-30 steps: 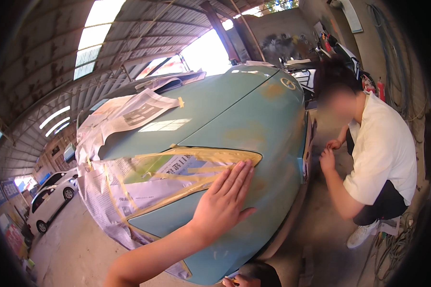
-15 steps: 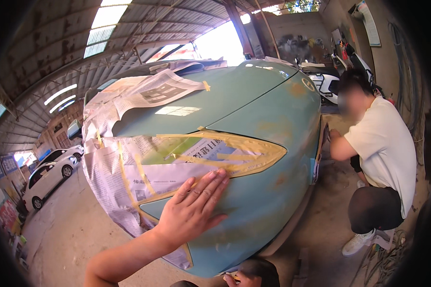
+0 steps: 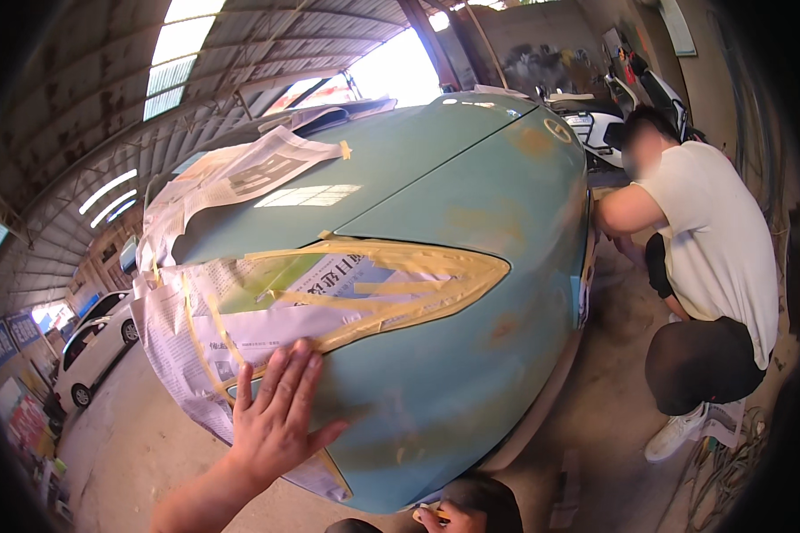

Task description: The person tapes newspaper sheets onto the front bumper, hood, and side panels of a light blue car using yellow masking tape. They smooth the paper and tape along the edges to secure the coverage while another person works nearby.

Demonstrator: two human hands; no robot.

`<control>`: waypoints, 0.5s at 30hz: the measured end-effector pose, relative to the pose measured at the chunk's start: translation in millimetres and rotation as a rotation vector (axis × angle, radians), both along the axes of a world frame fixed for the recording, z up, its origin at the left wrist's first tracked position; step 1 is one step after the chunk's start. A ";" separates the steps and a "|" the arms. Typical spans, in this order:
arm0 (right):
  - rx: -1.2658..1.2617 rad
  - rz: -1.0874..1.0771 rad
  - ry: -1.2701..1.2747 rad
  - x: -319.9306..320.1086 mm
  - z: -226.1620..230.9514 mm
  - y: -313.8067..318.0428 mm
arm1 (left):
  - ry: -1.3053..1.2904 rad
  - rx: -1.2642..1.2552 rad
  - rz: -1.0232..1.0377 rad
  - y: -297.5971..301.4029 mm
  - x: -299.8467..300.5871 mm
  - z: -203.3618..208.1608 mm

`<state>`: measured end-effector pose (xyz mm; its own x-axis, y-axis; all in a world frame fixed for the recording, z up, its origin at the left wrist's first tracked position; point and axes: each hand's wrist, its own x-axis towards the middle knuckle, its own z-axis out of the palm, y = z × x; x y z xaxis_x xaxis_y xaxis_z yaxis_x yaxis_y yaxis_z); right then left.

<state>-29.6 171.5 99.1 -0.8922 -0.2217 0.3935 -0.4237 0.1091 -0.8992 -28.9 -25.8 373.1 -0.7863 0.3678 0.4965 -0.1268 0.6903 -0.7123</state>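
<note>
A blue-green car front (image 3: 453,355) fills the middle, with brownish patches on its paint. My left hand (image 3: 280,409) lies flat on the bumper, fingers outstretched, its tips at the lower tape edge of the covered headlight. Newspaper (image 3: 253,324) and yellow masking tape (image 3: 453,300) cover that headlight area, the tape running to a point on the right. Low at the bottom edge, by my knee, my right hand (image 3: 460,517) is closed around a small yellowish thing (image 3: 433,512), mostly hidden, whose kind I cannot make out.
A person (image 3: 707,258) in a white shirt crouches at the car's right side, arms against its front. Coiled cables (image 3: 729,462) lie on the floor behind them. A scooter (image 3: 596,133) stands at the back right, a white car (image 3: 98,351) at the left. More newspaper (image 3: 240,173) covers the hood's left side.
My left hand has slid left and down along the tape edge. The whole view has shifted a little. The crouching person's arm has moved; my right hand stays low at the bottom.
</note>
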 end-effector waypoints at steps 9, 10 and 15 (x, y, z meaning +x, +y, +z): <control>-0.202 -0.098 -0.196 -12.3 -2.2 15.1 | -0.110 0.294 -0.015 -36.9 71.3 -62.6; -0.276 -0.031 -0.238 -16.2 11.5 19.0 | -0.148 0.361 -0.018 -33.4 80.9 -67.4; -0.526 0.184 -0.173 -21.3 59.6 16.4 | -0.165 0.741 -0.209 -15.4 90.1 -87.8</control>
<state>-50.9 187.9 158.8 -0.9186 -0.1929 0.3449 -0.2359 -0.4325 -0.8702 61.2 -41.3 285.3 -0.8221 0.1353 0.5531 0.1256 0.9905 -0.0557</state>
